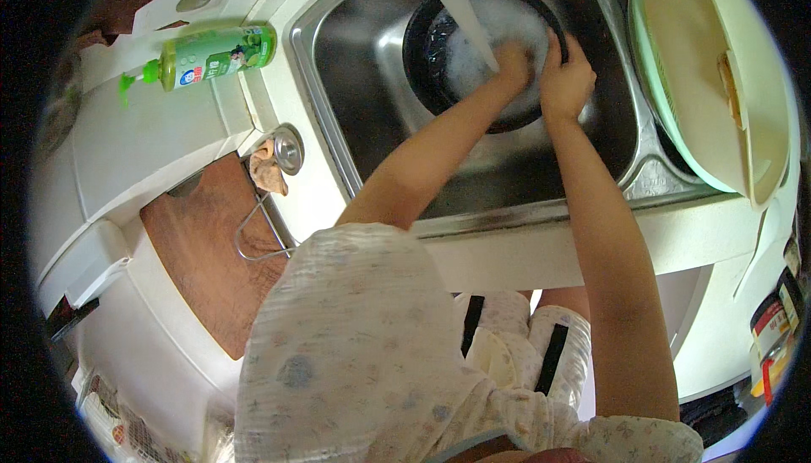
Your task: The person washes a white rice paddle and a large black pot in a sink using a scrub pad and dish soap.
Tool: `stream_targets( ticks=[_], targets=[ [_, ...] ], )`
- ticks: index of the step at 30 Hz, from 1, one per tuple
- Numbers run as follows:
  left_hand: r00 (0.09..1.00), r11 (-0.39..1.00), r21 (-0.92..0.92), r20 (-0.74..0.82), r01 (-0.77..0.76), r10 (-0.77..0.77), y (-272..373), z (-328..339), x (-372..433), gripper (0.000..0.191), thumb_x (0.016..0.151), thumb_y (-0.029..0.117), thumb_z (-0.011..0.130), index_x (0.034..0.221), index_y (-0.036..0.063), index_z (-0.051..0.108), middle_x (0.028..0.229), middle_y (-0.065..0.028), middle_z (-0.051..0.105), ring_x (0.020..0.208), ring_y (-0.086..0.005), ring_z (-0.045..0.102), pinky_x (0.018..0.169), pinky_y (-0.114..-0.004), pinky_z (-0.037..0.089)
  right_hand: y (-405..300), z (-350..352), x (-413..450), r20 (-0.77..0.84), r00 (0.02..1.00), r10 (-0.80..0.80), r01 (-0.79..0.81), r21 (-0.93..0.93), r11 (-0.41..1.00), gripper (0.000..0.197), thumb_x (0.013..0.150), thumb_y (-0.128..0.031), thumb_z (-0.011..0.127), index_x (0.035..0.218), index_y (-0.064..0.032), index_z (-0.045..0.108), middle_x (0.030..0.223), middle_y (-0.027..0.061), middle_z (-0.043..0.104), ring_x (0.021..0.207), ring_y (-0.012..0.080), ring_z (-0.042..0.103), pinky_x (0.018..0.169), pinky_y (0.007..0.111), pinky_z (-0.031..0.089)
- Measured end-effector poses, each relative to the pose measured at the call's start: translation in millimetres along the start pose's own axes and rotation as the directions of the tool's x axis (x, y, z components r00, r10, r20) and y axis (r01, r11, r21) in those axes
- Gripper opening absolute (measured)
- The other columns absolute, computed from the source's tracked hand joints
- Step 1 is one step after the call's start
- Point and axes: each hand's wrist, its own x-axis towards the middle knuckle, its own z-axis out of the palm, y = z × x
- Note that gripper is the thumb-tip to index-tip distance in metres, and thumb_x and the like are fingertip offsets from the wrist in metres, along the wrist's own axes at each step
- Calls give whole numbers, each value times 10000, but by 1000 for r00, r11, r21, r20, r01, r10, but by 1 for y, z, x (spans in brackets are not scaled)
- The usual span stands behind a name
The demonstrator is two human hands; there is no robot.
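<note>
A round black pan or basin (426,86) filled with white suds (507,16) rests in a stainless steel sink (355,108). My right hand (568,76) grips its right rim, thumb inside and fingers outside. My left hand (516,67) reaches into the suds against the inside of the vessel; its fingers are hidden by foam, so whether they hold anything cannot be told. A pale tapering faucet spout (453,0) crosses above the vessel, partly covering it.
A green pump bottle of dish soap (218,57) lies at the left beyond the sink. Near it are a metal sink strainer (288,149), an orange-brown cloth (267,168) and a brown cutting board (209,247). Pale green and cream basins (690,83) stand right of the sink.
</note>
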Motion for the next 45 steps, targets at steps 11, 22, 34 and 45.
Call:
stream_targets(
  ticks=[11, 22, 34, 45],
  targets=[
    [928, 994, -109, 368, -23, 62, -90, -89, -13, 202, 620, 189, 728, 807, 118, 697, 807, -102, 664, 725, -249, 631, 695, -327, 488, -7, -4, -3, 48, 999, 0, -1, 14, 1000, 256, 828, -261, 552, 955, -52, 627, 805, 235, 606, 756, 417, 588, 688, 458, 469],
    [969, 459, -885, -36, 83, -244, -4, -35, 18, 226, 707, 107, 656, 906, 1, 637, 813, -83, 646, 726, -159, 585, 691, -270, 457, 1, -8, 4, 154, 981, 121, -137, 94, 986, 443, 830, -412, 565, 1033, -22, 619, 896, 237, 616, 843, 341, 621, 752, 368, 457],
    [560, 924, -342, 737, -172, 378, -31, -94, -17, 314, 680, 194, 668, 961, 57, 654, 876, -121, 652, 830, -218, 607, 745, -315, 468, 4, -4, 3, 6, 998, 63, -64, 121, 991, 380, 856, -421, 513, 927, -76, 656, 809, 221, 615, 756, 404, 593, 658, 440, 470],
    [779, 779, 336, 557, -529, 288, -35, -54, -1, 178, 716, 81, 576, 871, 10, 626, 882, -183, 623, 793, -328, 622, 690, -410, 514, 6, -3, 2, 46, 999, 10, -13, 67, 998, 367, 861, -399, 510, 923, -69, 659, 803, 232, 607, 759, 414, 588, 671, 455, 467]
  ],
)
